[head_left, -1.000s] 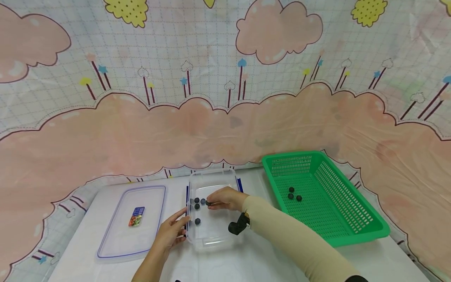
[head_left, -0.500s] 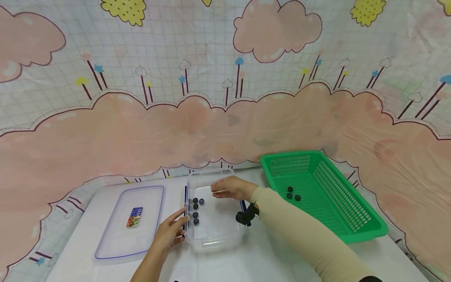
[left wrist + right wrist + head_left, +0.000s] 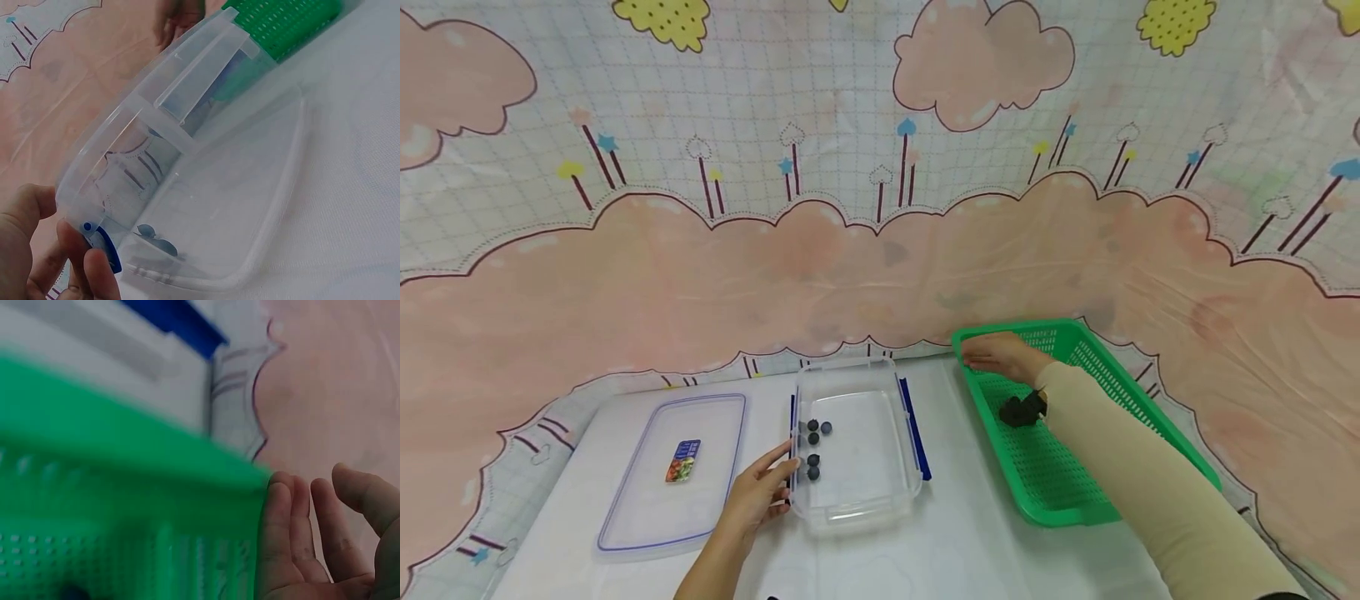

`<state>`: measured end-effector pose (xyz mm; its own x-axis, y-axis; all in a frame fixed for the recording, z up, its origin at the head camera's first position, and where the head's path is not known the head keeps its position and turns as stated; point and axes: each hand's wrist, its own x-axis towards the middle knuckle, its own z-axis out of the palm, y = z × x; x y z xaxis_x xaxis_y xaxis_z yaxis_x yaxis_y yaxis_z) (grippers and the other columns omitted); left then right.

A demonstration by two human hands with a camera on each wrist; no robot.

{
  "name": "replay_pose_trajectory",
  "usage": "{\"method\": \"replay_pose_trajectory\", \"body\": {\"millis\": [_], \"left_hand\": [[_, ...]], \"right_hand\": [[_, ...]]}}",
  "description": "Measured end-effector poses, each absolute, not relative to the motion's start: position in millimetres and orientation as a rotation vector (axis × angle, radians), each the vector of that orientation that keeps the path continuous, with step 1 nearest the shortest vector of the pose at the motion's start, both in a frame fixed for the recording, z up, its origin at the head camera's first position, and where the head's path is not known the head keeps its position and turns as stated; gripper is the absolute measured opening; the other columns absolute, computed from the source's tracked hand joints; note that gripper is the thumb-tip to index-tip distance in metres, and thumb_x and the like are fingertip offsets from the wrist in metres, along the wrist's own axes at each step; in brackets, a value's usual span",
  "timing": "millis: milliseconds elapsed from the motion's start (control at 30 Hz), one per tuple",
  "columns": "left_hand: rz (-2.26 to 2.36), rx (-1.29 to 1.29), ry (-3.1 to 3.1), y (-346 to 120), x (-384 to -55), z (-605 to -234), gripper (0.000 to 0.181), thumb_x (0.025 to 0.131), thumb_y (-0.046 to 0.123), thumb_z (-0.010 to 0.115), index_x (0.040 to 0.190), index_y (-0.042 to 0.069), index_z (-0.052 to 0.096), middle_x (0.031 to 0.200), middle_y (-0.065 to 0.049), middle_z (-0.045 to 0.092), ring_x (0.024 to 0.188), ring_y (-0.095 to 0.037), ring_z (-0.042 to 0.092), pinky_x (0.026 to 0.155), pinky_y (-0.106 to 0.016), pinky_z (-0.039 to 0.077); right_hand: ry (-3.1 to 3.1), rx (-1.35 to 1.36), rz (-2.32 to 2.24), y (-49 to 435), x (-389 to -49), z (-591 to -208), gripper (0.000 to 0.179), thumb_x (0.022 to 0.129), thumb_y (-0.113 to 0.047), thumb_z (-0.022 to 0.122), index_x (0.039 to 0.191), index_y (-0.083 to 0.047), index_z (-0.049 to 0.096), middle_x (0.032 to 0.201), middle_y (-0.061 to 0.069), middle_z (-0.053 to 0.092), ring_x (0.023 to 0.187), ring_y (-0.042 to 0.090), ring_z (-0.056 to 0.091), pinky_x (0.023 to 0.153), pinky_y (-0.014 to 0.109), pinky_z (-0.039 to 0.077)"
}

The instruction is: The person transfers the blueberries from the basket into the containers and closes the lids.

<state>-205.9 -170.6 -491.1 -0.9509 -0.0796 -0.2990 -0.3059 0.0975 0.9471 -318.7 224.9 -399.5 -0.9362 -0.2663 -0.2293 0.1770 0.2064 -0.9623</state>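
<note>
My left hand [image 3: 758, 493] grips the left side of a clear plastic food box [image 3: 861, 446], thumb at the rim and fingers around the blue latch [image 3: 103, 249] below it. Several dark blueberries [image 3: 813, 438] lie inside, along the box's left side. Over the far left part of a green plastic basket [image 3: 1060, 514] hangs my right hand [image 3: 1009, 357], nothing in it. In the right wrist view its fingers [image 3: 278, 519] are extended beside the basket's rim. A blurred dark spot shows low in the basket there; in the head view, the hand and arm cover much of its inside.
To the left lies a clear lid [image 3: 647, 492] with a blue edge and a small colourful label [image 3: 683, 461]. A blue latch [image 3: 915, 429] sticks out from the box's right side. A patterned cloth backdrop [image 3: 820, 275] rises behind the white table [image 3: 955, 533].
My right hand has let go of a blueberry in the box, risen and moved right over the basket. My left hand has kept its hold on the box.
</note>
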Motion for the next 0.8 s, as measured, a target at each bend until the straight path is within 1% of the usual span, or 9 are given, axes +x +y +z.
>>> {"method": "replay_pose_trajectory", "body": {"millis": [67,133,233,300,467,633,667,733,800], "left_hand": [[1.969,-0.389,2.192,-171,-207,-492,0.058,0.092,0.029,0.067,0.145,0.012,0.05,0.097,-0.003,0.058,0.065,-0.009,0.052,0.058,-0.024,0.051],[1.974,-0.386,2.19,-171,-209,-493,0.057,0.093,0.028,0.067,0.145,0.012,0.05,0.095,-0.002,0.058,0.065,-0.009,0.052,0.058,-0.024,0.051],[1.975,-0.394,2.189,-171,-210,-494,0.056,0.093,0.028,0.067,0.145,0.013,0.05,0.094,-0.002,0.059,0.065,-0.01,0.052,0.058,-0.024,0.051],[1.976,-0.397,2.194,-171,-211,-494,0.057,0.093,0.029,0.067,0.144,0.013,0.051,0.097,-0.003,0.059,0.065,-0.01,0.052,0.058,-0.024,0.051],[1.969,-0.384,2.197,-171,-212,-492,0.059,0.092,0.032,0.068,0.145,0.013,0.05,0.102,-0.005,0.059,0.066,-0.01,0.052,0.058,-0.024,0.05],[1.968,-0.396,2.192,-172,-212,-491,0.058,0.092,0.031,0.068,0.144,0.013,0.051,0.1,-0.004,0.06,0.066,-0.01,0.053,0.057,-0.024,0.05],[1.967,-0.398,2.192,-172,-213,-491,0.058,0.092,0.031,0.068,0.144,0.013,0.051,0.1,-0.004,0.06,0.066,-0.01,0.053,0.058,-0.024,0.051],[1.966,-0.398,2.19,-173,-213,-491,0.058,0.092,0.03,0.068,0.144,0.013,0.051,0.099,-0.004,0.06,0.066,-0.01,0.053,0.058,-0.024,0.051],[1.964,-0.396,2.188,-173,-213,-491,0.058,0.092,0.03,0.068,0.144,0.013,0.051,0.098,-0.003,0.059,0.066,-0.01,0.053,0.057,-0.024,0.051]], "right_hand": [[2.147,-0.084,-1.757,242,-318,-405,0.049,0.106,-0.005,0.037,0.148,0.015,0.024,0.155,0.032,0.022,0.143,0.041,0.029,0.117,0.042,0.03],[2.168,-0.081,-1.737,256,-318,-411,0.05,0.106,-0.004,0.034,0.149,0.015,0.018,0.156,0.033,0.017,0.144,0.043,0.024,0.118,0.043,0.028],[2.199,-0.032,-1.749,270,-315,-418,0.05,0.105,-0.002,0.034,0.148,0.017,0.016,0.156,0.034,0.015,0.145,0.044,0.021,0.118,0.043,0.028],[2.231,0.011,-1.757,276,-312,-420,0.051,0.104,-0.001,0.036,0.147,0.019,0.017,0.155,0.036,0.015,0.144,0.046,0.021,0.118,0.045,0.028],[2.361,0.164,-1.683,286,-302,-431,0.051,0.103,-0.007,0.045,0.143,0.02,0.028,0.152,0.037,0.022,0.141,0.048,0.027,0.115,0.049,0.032],[2.472,0.314,-1.566,298,-301,-452,0.049,0.098,-0.017,0.058,0.134,0.015,0.049,0.144,0.034,0.04,0.131,0.046,0.045,0.107,0.05,0.042],[2.484,0.324,-1.553,300,-301,-455,0.049,0.096,-0.02,0.062,0.13,0.015,0.053,0.139,0.035,0.046,0.125,0.046,0.051,0.103,0.049,0.046],[2.46,0.352,-1.56,301,-301,-460,0.052,0.094,-0.023,0.066,0.129,0.014,0.054,0.138,0.034,0.048,0.125,0.044,0.052,0.102,0.049,0.046],[2.428,0.366,-1.585,299,-300,-463,0.056,0.094,-0.022,0.066,0.132,0.015,0.05,0.141,0.034,0.045,0.127,0.045,0.05,0.103,0.047,0.046]]}}
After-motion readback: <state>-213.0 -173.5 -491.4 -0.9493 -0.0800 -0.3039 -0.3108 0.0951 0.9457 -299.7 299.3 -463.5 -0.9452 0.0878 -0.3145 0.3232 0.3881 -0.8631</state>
